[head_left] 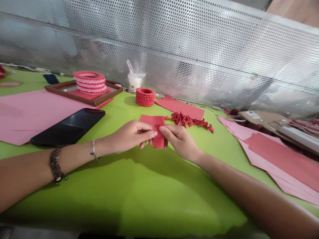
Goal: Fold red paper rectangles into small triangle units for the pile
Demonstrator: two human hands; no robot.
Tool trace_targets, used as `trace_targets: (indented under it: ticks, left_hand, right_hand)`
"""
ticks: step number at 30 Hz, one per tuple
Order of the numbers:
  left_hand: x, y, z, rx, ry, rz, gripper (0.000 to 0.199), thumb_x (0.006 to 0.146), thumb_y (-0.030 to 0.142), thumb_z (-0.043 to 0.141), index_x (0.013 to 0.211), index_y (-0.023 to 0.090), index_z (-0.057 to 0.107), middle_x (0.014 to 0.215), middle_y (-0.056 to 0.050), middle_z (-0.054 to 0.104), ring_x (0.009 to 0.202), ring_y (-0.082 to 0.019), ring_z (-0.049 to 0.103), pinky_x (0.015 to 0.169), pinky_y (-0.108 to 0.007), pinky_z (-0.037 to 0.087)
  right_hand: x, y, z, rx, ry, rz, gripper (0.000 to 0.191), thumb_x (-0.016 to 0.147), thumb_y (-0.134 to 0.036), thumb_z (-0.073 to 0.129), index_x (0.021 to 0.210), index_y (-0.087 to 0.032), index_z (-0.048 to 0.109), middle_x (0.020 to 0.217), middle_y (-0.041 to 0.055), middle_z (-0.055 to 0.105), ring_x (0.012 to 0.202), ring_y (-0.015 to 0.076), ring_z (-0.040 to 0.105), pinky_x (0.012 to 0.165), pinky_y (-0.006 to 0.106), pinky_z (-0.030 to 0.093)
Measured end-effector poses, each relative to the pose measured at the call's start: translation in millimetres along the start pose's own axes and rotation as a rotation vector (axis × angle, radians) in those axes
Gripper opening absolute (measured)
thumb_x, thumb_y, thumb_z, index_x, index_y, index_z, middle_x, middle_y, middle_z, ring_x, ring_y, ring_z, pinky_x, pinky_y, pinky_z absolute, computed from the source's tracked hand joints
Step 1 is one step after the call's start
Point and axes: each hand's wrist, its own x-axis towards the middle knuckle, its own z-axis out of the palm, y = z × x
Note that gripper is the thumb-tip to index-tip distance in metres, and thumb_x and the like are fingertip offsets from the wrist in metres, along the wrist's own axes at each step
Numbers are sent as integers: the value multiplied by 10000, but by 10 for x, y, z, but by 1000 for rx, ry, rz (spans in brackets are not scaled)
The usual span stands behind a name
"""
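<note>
Though perhaps folded, paper point(159, 141) in hands point(128, 134) point(183, 142).

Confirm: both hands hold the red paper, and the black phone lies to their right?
Wrong side: the head view shows the black phone to their left. The left hand and right hand do both hold the red paper.

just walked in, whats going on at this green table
A person's left hand and right hand hold a small piece of red paper between them. Small folded red pieces lie just beyond the right hand, and a red ring-shaped stack stands farther back.
</note>
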Motion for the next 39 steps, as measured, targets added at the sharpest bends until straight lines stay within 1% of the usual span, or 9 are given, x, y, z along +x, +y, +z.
trace_targets:
  ticks: [13,16,21,23,25,28,30,33,39]
  left_hand:
    - [22,-14,-10,-170,57,-36,264,795,257,435,604,136,571,556,32,565,429,-44,439,436,-158,357]
    - [26,-10,-10,-200,59,-46,280,796,250,434,573,137,560,536,38,555,420,-38,424,435,-158,344]
    - [17,26,-45,-196,57,-28,286,797,253,433,568,141,563,521,42,533,433,-41,418,468,-170,346]
    - [24,23,-63,-227,62,-55,295,798,267,433,560,142,555,487,42,503,437,-49,416,467,-177,339]
    - [35,-1,-75,-309,74,-94,308,795,281,432,540,143,536,454,44,465,432,-54,402,451,-179,323]
    - [41,-50,-82,-444,33,-97,300,783,288,438,534,145,523,465,42,464,425,-53,384,432,-179,310]
    - [34,-63,-86,-432,-44,-64,295,788,294,436,549,147,529,463,44,467,423,-53,382,437,-179,310]
    - [21,-33,-92,-305,-92,-35,294,794,314,439,558,151,506,460,50,463,442,-60,413,470,-181,332]
    - [24,-10,-54,-236,89,-10,176,790,342,448,830,176,493,616,50,487,499,-72,470,499,-184,387]
  right_hand:
    - [2,14,-24,71,-99,12,264,857,-291,376,717,-140,542,549,-21,517,476,60,498,474,172,411]
    - [7,-18,-44,32,-116,36,243,855,-263,373,698,-142,515,522,-34,492,452,53,475,444,161,382]
    - [-1,-79,-67,-98,-80,-42,276,858,-259,364,630,-148,472,479,-52,414,420,43,401,437,169,336]
    - [-19,-91,-77,-116,-12,-91,220,859,-244,358,685,-155,460,529,-42,442,446,52,427,458,181,357]
    - [-41,-99,-93,-112,51,-157,118,860,-190,338,854,-161,452,662,-14,503,505,63,474,501,199,396]
    - [-60,-119,-124,-137,20,-258,242,828,-94,355,1037,-191,426,913,37,541,658,85,534,599,226,441]
    - [-60,-134,-142,-157,-12,-293,237,802,-78,411,996,-191,485,950,41,554,737,103,545,643,233,453]
    - [-43,-139,-164,-139,-8,-315,109,794,-132,482,870,-162,554,853,35,584,745,111,552,661,239,459]
    - [-7,-94,-188,-77,12,-307,67,777,-181,531,773,-128,572,746,24,581,666,84,520,618,215,432]
